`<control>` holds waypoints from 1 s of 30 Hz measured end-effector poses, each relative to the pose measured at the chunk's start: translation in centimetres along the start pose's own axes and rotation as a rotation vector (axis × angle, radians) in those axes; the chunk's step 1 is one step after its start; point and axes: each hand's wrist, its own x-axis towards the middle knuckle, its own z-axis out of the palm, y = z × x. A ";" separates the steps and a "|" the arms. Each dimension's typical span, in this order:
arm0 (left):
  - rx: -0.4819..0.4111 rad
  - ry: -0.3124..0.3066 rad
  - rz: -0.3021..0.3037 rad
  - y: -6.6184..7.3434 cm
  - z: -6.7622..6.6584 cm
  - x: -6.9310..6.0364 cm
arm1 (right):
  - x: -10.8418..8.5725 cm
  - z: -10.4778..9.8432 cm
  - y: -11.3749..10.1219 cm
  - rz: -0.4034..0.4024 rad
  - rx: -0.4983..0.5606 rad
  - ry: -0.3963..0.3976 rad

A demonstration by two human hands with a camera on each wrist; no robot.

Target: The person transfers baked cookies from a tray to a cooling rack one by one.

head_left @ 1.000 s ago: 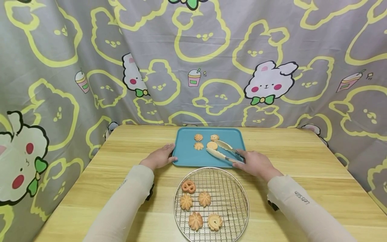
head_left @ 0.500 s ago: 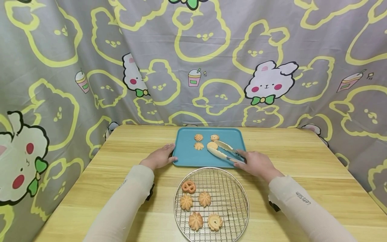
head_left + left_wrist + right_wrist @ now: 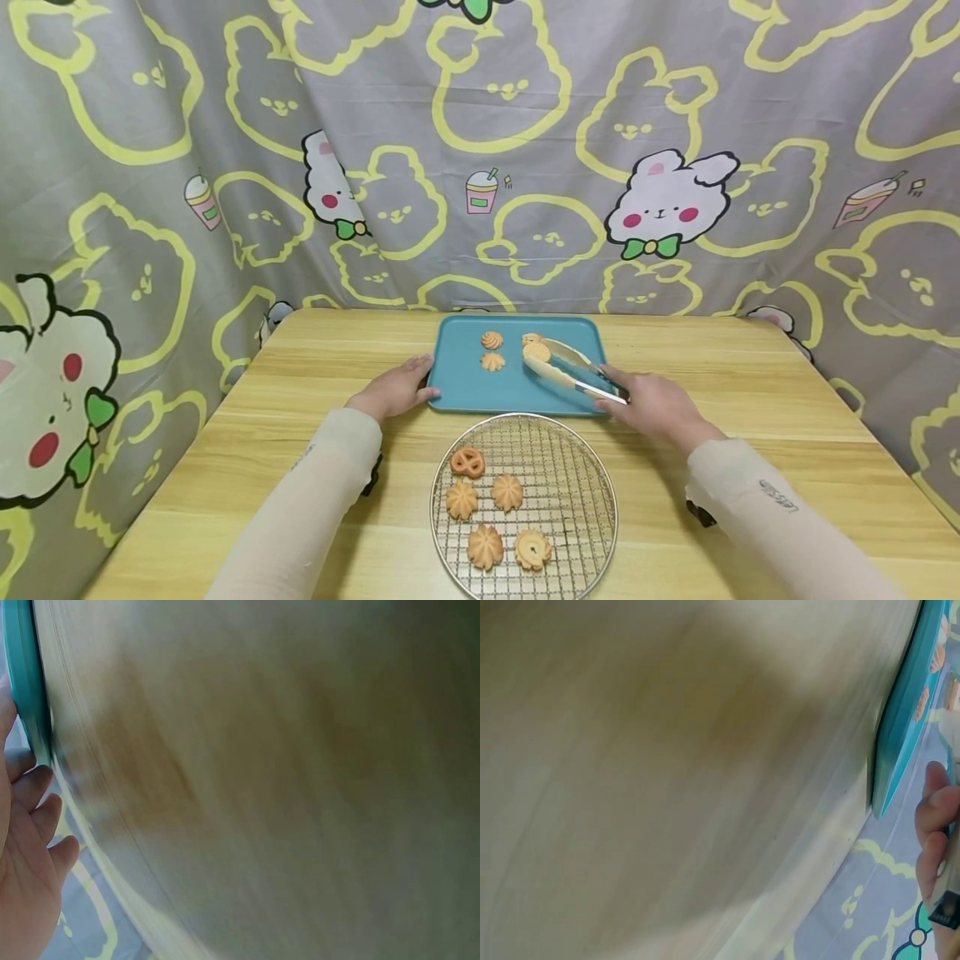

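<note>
My right hand (image 3: 660, 404) grips a pair of tongs (image 3: 551, 371) with pale scalloped tips and metal arms. A round cookie (image 3: 536, 353) sits between the tips, over the right part of a blue tray (image 3: 465, 392), partly covering another cookie (image 3: 532, 339) behind it. To their left on the tray lie a swirl cookie (image 3: 492, 340) and a flower-shaped cookie (image 3: 492, 362). My left hand (image 3: 393, 390) rests against the tray's left edge, fingers and thumb spread along it. The left wrist view shows those fingers (image 3: 46, 814) loosely bent beside the tray's side.
Closer to me on the wooden table (image 3: 300, 358) lies a round wire cooling rack (image 3: 573, 500). On its left and front are a pretzel cookie (image 3: 467, 462) and several flower-like cookies (image 3: 507, 492). A patterned curtain (image 3: 450, 250) hangs behind the table.
The tongs have closed in on the round cookie, and it has moved with them slightly right and back. My right hand shifted right. My left hand stays at the tray's edge.
</note>
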 end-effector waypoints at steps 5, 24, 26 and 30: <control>-0.002 0.000 0.000 0.0 -0.1 0.0 | -0.8 -0.5 0.8 -0.015 -0.003 0.029; 0.003 0.000 0.005 -0.1 0.0 0.1 | -3.1 -1.3 3.3 -0.116 0.006 0.051; 0.005 0.001 0.006 -0.1 0.0 0.1 | -3.4 -1.4 3.5 -0.130 0.003 0.058; 0.003 0.004 0.007 -0.1 0.1 0.1 | -4.1 -1.7 3.7 -0.147 0.007 0.060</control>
